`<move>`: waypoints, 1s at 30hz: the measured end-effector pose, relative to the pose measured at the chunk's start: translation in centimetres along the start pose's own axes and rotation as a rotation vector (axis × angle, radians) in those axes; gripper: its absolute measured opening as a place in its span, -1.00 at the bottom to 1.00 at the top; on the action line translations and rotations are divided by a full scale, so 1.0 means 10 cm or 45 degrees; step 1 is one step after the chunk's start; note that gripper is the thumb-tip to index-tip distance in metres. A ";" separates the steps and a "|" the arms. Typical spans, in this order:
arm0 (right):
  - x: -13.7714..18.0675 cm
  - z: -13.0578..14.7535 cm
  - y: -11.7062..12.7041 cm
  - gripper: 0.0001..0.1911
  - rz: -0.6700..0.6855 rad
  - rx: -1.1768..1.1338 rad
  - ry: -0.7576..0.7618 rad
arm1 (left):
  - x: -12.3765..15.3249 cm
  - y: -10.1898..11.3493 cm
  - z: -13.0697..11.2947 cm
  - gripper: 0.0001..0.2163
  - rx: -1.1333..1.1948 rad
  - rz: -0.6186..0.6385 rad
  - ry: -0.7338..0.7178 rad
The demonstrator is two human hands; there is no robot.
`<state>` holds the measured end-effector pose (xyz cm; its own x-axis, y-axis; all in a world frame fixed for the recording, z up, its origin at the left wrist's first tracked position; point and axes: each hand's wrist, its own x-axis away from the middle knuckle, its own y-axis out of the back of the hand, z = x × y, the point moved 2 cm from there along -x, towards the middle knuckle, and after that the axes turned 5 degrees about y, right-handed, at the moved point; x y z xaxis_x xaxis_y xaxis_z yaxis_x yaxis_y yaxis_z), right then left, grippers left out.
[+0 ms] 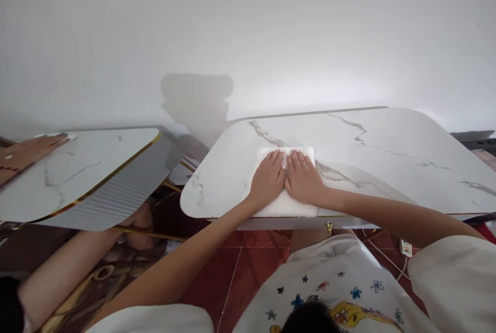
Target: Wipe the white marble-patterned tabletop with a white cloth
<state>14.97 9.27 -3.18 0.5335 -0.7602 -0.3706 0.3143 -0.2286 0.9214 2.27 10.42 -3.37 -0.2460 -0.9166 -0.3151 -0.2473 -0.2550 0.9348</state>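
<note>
My left hand (268, 178) and my right hand (304, 178) lie flat, side by side, on a folded white cloth (289, 206). Both sets of fingers are stretched out and point toward the wall, and the thumbs meet in the middle. Under the cloth is a white marble-patterned tabletop (387, 162) with rounded corners and grey-brown veins. The cloth reaches the tabletop's near edge, left of its middle. Neither hand is wrapped around anything.
To the left stands a second marble-patterned table (101, 157) with gold trim, where another person's hand (39, 154) rests near a bit of white cloth. A white wall (271, 38) rises behind both. A tape roll (104, 272) and a white socket block (405, 248) are lower down.
</note>
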 end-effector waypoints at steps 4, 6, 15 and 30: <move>0.08 -0.05 0.06 -0.41 0.020 0.010 0.013 | 0.03 -0.02 -0.11 -0.52 -0.013 -0.022 0.017; 0.16 -0.10 0.09 -0.41 0.026 0.026 0.022 | 0.04 -0.05 -0.20 -0.52 -0.012 -0.028 0.025; 0.10 -0.44 0.06 -0.42 0.030 0.117 0.017 | -0.28 -0.17 -0.37 -0.54 0.040 -0.091 0.005; -1.12 -1.43 -0.31 -0.38 0.095 0.117 -0.152 | -1.78 -0.55 0.09 -0.59 0.214 -0.116 -0.002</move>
<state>19.24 27.14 -3.54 0.4540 -0.8426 -0.2896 0.2015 -0.2195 0.9546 7.20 28.43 -3.03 -0.2169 -0.8915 -0.3977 -0.4216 -0.2819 0.8618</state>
